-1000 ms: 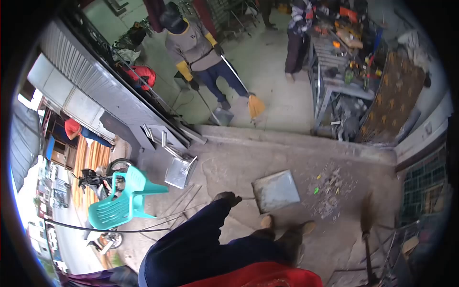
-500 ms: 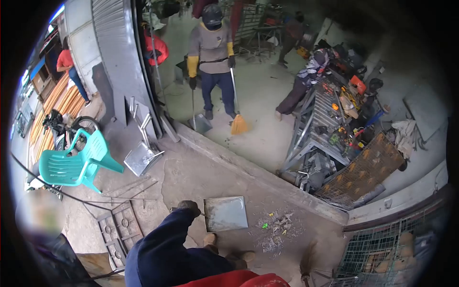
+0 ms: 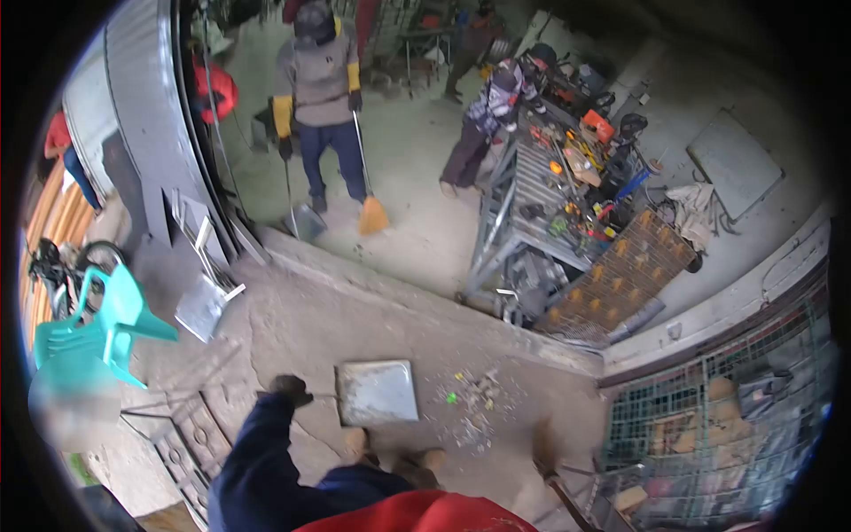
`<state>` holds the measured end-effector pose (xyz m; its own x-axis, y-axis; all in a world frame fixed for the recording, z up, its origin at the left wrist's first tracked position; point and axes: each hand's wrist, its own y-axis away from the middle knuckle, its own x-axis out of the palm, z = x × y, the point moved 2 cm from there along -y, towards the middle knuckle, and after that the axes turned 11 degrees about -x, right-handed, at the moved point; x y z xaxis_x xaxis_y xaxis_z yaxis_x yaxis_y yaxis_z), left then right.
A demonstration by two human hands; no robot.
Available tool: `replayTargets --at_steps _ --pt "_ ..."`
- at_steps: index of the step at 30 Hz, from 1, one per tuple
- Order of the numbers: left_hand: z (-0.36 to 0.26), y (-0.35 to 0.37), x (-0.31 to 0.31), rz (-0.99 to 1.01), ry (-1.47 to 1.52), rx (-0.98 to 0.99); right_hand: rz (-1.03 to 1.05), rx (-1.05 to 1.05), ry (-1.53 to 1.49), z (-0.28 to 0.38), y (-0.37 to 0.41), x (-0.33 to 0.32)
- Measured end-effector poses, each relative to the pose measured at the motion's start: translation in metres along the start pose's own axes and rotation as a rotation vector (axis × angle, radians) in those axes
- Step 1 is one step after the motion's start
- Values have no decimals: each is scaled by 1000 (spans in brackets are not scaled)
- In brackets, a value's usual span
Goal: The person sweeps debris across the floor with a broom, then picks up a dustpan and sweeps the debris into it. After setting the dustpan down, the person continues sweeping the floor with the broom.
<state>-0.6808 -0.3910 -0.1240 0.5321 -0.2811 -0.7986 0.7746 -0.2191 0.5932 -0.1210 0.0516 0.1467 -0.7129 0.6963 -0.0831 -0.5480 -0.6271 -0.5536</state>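
My left hand (image 3: 291, 390), in a dark glove, is closed around the thin handle of a square metal dustpan (image 3: 377, 393). The pan lies flat on the concrete beside my shoes. Right of the pan, a scattered pile of debris (image 3: 479, 403) holds pale scraps and small bright green and yellow bits. A broom (image 3: 545, 448) with brown bristles, slightly blurred, stands to the right of the pile, its handle running to the bottom edge. My right hand is out of view.
Beyond a raised concrete sill (image 3: 425, 306), a person (image 3: 324, 89) holds a broom and dustpan; another leans over a cluttered workbench (image 3: 527, 195). A green chair (image 3: 97, 328) and metal frames are at left. Wire mesh (image 3: 709, 426) stands at right.
The view has swung right, so the surroundings sit farther left. The broom has come nearer the debris, and more of its handle shows. My left hand still grips the dustpan handle.
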Motion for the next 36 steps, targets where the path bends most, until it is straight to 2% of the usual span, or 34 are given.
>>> replayTargets --at_steps 1,2,4,5,7,8,9,12,14,17,18,19,20,21,22,23,25,27,29,31,33,34,35,36 --pt "0 -25 32 -87 -12 50 -18 -95 -37 -38 -13 -5" --pt "-7 -19 17 -61 3 123 -20 -126 -27 -48 -20 -6" --pt "-16 -12 -4 -39 32 125 -9 -132 13 -57 -27 -7" --pt "-14 -28 13 -187 135 178 56 -165 25 -54 -37 -9" --pt "-41 -24 -21 65 118 56 69 -174 71 -55 -42 -16" --pt "-53 -16 -37 118 51 106 36 -164 78 -57 -40 -15" --pt "-62 -24 -27 61 -11 40 -7 -149 81 -60 -37 -12" --pt "-58 -35 -22 53 41 31 1 -179 135 -62 -39 -15" --pt "-47 -26 -28 131 78 -35 20 -194 194 -64 -37 -17" --pt "-51 -18 -31 76 33 -64 78 -150 256 -81 -28 -21" --pt "-55 -8 -36 74 48 -82 172 11 60 -96 -39 -21" --pt "-59 1 -39 73 67 -96 140 -69 -55 -101 -47 -20" --pt "-64 -2 -31 122 70 -104 118 -121 46 -66 -41 -16" --pt "-65 -5 -20 157 110 -94 201 -145 -53 -91 -64 -25" --pt "-66 -14 -4 175 125 -80 172 -145 -143 -92 -71 -25" --pt "-63 -37 22 215 105 -32 182 -135 7 -80 -76 -26" --pt "-55 -48 29 222 16 -35 122 -55 -69 -72 -77 -21" --pt "-48 -33 9 238 -45 -102 125 -51 -144 -87 -96 -22" --pt "-50 -30 16 -2 -269 -178 108 -81 -235 -80 -104 -11" --pt "-74 19 -27 -27 -104 -340 158 -75 -243 -64 -118 -10" --pt "-104 67 -49 -166 -85 -326 391 -132 -21 -49 -148 -26" --pt "-123 81 -53 -166 -127 -330 498 -78 -110 -25 -156 -27" --pt "-131 77 -35 -194 -64 -312 432 3 -317 -23 -167 -30" --pt "-146 74 -14 -152 66 -304 384 -26 -520 -14 -177 -36"
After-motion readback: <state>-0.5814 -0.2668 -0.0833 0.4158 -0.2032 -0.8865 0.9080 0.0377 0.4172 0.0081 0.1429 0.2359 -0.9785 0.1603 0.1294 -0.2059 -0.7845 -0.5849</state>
